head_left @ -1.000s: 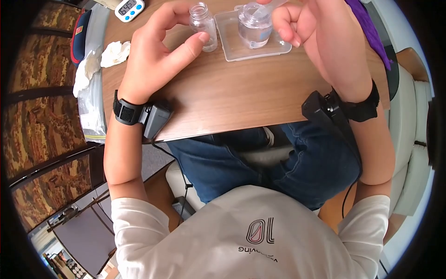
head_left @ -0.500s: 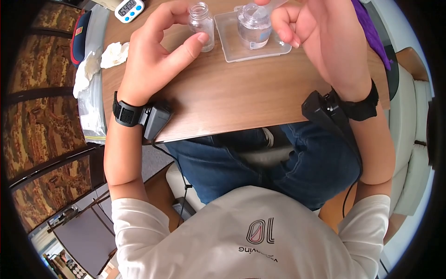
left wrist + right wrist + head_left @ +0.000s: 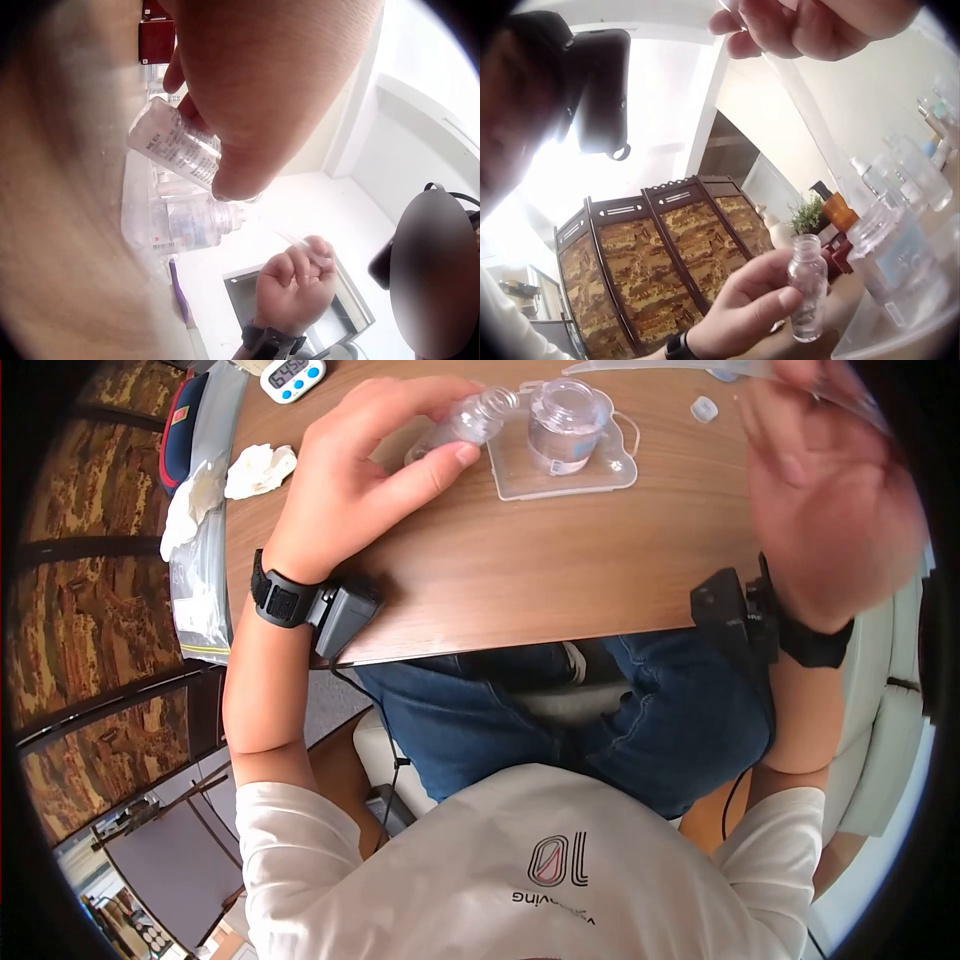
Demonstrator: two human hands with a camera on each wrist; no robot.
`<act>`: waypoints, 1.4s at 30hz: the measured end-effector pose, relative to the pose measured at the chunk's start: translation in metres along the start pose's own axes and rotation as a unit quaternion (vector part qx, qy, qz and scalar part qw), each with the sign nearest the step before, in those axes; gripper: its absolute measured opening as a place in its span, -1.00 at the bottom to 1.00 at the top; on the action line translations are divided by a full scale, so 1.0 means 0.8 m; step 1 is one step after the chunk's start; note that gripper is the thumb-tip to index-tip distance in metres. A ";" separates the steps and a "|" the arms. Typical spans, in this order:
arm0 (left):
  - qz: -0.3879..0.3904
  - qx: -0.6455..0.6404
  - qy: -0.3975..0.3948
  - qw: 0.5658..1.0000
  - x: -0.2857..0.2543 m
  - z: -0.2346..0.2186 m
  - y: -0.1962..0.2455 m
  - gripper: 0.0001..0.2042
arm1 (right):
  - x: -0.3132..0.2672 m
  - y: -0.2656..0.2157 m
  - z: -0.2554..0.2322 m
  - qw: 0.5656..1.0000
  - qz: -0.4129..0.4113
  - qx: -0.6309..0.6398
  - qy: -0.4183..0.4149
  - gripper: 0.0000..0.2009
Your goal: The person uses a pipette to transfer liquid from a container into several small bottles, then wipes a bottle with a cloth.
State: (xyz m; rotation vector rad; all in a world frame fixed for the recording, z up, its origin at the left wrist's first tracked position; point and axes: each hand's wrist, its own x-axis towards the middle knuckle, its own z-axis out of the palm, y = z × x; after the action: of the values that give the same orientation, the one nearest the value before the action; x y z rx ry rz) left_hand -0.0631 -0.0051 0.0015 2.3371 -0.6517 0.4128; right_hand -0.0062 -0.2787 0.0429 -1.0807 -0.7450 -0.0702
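Note:
My left hand (image 3: 365, 470) grips a small clear bottle (image 3: 470, 422) with an uncapped neck, thumb on one side and fingers on the other. The bottle leans to the right, and printed text shows on its wall in the left wrist view. Beside it a wider clear jar (image 3: 565, 435), uncapped and partly filled with clear liquid, stands on a shallow transparent plastic tray (image 3: 520, 488). My right hand (image 3: 840, 510), blurred and raised at the right, pinches a long translucent plastic dropper (image 3: 802, 97). Its narrow tip points left, above the jar in the head view.
A small clear cap (image 3: 704, 408) lies on the table to the jar's right. Crumpled tissue (image 3: 260, 470), a plastic bag (image 3: 200, 600) and a digital timer (image 3: 293, 375) are at the left. Several bottles, including an amber one (image 3: 840, 210), stand farther back.
My right hand has drawn the dropper up and away from the jar, to the right. The small bottle in my left hand has tipped from upright toward the jar.

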 end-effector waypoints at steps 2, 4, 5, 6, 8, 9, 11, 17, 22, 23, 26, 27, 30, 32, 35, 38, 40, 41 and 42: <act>-0.007 -0.005 -0.003 1.000 0.002 0.003 0.000 -0.64 | -0.008 -0.007 0.001 1.000 0.002 -0.001 0.000 -0.49; 0.049 0.006 0.031 0.998 0.004 0.008 -0.006 -0.64 | -0.010 -0.008 0.006 1.000 0.008 -0.005 0.006 -0.49; 0.048 0.005 0.030 0.998 0.003 0.008 -0.005 -0.64 | -0.008 -0.006 0.011 1.000 0.011 -0.006 0.007 -0.49; 0.031 -0.001 0.012 0.999 0.002 0.006 -0.004 -0.64 | -0.008 -0.005 0.017 1.000 0.011 -0.007 0.008 -0.49; 0.016 -0.005 -0.004 1.000 0.002 0.001 0.000 -0.64 | -0.004 0.000 0.019 1.000 0.010 -0.008 0.008 -0.49; 0.011 0.001 -0.007 1.000 0.002 0.001 0.001 -0.64 | -0.002 0.001 0.020 1.000 0.010 -0.009 0.009 -0.49; 0.005 0.003 -0.013 1.000 0.001 0.004 0.000 -0.64 | -0.002 0.001 0.019 1.000 0.016 -0.011 0.014 -0.49; 0.005 -0.001 -0.010 1.000 0.002 0.004 -0.003 -0.65 | -0.004 0.001 0.020 1.000 0.017 -0.017 0.018 -0.48; 0.048 -0.004 0.036 0.998 0.003 0.008 -0.007 -0.64 | -0.005 0.001 0.016 0.999 0.025 -0.022 0.021 -0.48; 0.050 -0.003 0.037 0.998 0.005 0.006 -0.007 -0.64 | -0.005 0.002 0.016 0.999 0.024 -0.023 0.021 -0.48; 0.035 0.005 0.026 0.999 0.002 0.008 -0.003 -0.65 | -0.008 -0.001 0.017 0.999 0.030 -0.030 0.026 -0.48; 0.014 0.001 0.013 1.000 -0.001 0.006 -0.002 -0.65 | -0.007 0.001 0.015 0.999 0.033 -0.031 0.028 -0.47; -0.023 0.004 0.010 1.000 -0.008 0.005 -0.009 -0.64 | -0.009 0.000 0.018 0.999 0.031 -0.031 0.029 -0.47; -0.040 0.004 0.016 0.999 -0.009 0.011 -0.013 -0.63 | -0.010 -0.002 0.018 0.998 0.031 -0.033 0.033 -0.47; -0.096 -0.236 0.083 0.963 -0.013 0.016 -0.022 -0.59 | -0.012 -0.004 0.005 0.998 0.036 -0.038 0.041 -0.47; -0.094 -0.226 0.136 0.960 -0.008 0.012 -0.031 -0.61 | -0.011 -0.003 0.003 0.998 0.029 -0.039 0.042 -0.47; -0.096 -0.193 0.144 0.966 -0.004 0.008 -0.031 -0.63 | -0.010 -0.003 0.004 0.998 0.028 -0.038 0.045 -0.46; -0.102 -0.188 0.155 0.964 -0.006 0.003 -0.037 -0.64 | -0.009 -0.003 0.003 0.998 0.028 -0.033 0.046 -0.46; -0.108 -0.180 0.166 0.963 -0.009 -0.003 -0.042 -0.66 | -0.009 -0.003 0.001 0.998 0.027 -0.024 0.046 -0.46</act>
State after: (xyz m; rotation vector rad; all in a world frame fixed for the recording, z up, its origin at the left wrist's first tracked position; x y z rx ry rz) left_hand -0.0508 0.0209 -0.0175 1.9077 -0.2776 0.5221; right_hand -0.0130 -0.2815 0.0410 -1.1361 -0.6340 -0.0908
